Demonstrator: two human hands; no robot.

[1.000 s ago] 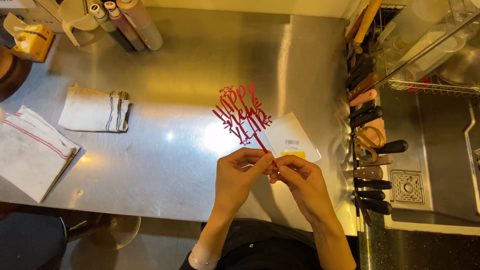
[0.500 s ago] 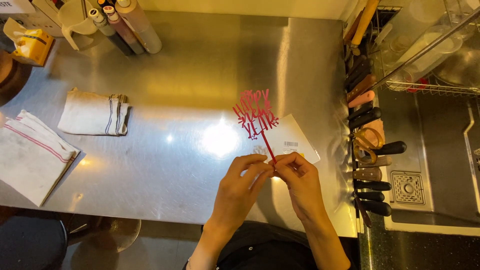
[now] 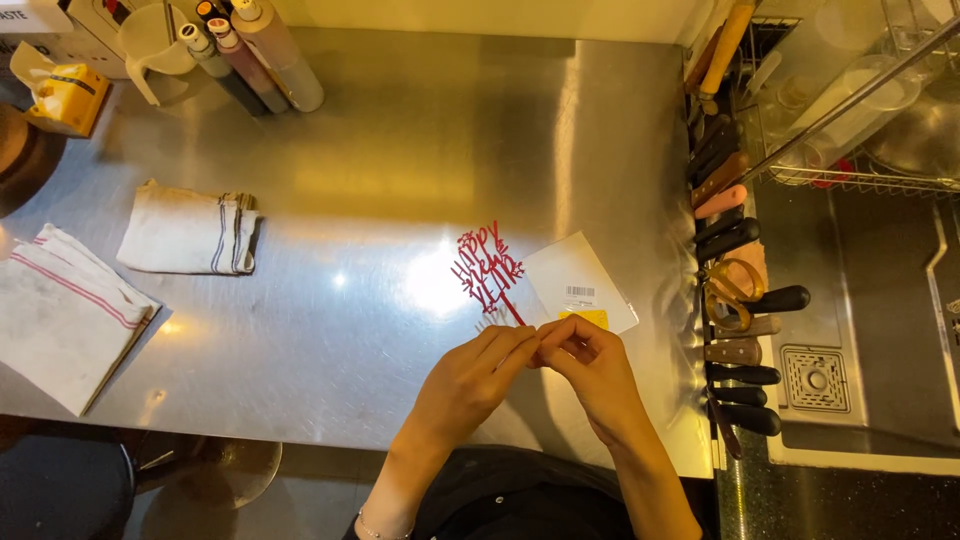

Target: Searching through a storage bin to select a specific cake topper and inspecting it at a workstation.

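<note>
A red cut-out lettering cake topper [image 3: 487, 268] on a thin stick stands tilted up over the steel counter [image 3: 400, 180]. My left hand [image 3: 470, 380] and my right hand [image 3: 590, 365] meet at the foot of its stick, fingertips pinched together on it. Just behind the topper a flat white packet [image 3: 578, 282] with a yellow patch lies on the counter, close to my right hand.
Two folded cloths [image 3: 185, 230] [image 3: 60, 315] lie at the left. Bottles and tubes [image 3: 255, 50] stand at the back left beside a yellow box [image 3: 65, 95]. A row of knives [image 3: 740, 300] lines the right edge, with a sink and wire rack [image 3: 860, 100] beyond.
The topper has swung from the left toward the right and tilted lower, and both hands have closed in more tightly around the stick's foot.
</note>
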